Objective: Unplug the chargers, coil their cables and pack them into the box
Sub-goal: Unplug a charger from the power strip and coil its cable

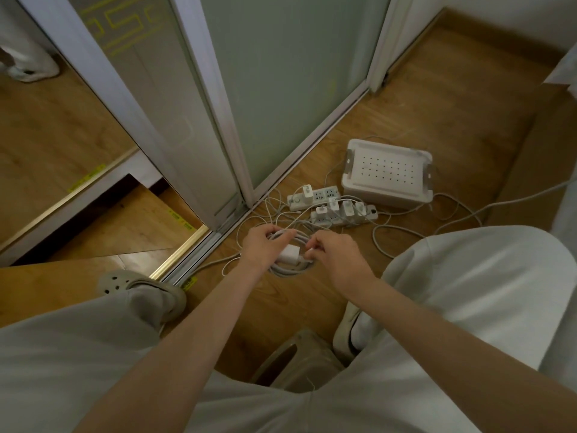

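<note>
Stool [296, 360] nearest; I see left hand [262, 248] gripping coiled cable [290, 269] with charger [288, 254], right hand [338, 256] pinching its end; box [387, 195] beyond, by floor's far edge.

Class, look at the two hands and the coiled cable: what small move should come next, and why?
Probably tuck the cable end into the coil: the left hand grips the coil with its charger, and the right hand pinches that end beside it.

Coiled cable [290, 269] partly behind left hand [263, 245], stool [299, 360] mostly hidden
</note>
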Available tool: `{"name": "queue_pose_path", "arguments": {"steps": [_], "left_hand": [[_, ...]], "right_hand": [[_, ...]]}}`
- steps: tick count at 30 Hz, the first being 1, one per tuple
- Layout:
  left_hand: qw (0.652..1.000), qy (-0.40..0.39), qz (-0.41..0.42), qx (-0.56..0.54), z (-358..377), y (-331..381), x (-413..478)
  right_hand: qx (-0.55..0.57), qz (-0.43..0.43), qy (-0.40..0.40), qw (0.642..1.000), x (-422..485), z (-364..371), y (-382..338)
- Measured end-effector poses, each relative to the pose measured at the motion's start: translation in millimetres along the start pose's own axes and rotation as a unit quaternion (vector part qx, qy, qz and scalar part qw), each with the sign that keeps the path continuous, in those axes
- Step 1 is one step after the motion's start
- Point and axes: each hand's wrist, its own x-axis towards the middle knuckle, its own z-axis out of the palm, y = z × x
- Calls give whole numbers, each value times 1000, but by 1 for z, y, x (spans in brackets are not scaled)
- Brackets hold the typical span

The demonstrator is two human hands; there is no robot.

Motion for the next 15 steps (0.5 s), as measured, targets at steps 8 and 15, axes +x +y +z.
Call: {"name": "queue_pose_path", "arguments": {"steps": [8, 15], "left_hand": [[999, -15, 37, 20, -13, -6, -2], [990, 4, -23, -138, -19, -5, -12]], "right_hand": [[-5, -40, -9, 999, -3, -6, -2], [197, 33, 60, 978, 5, -8, -3]]}}
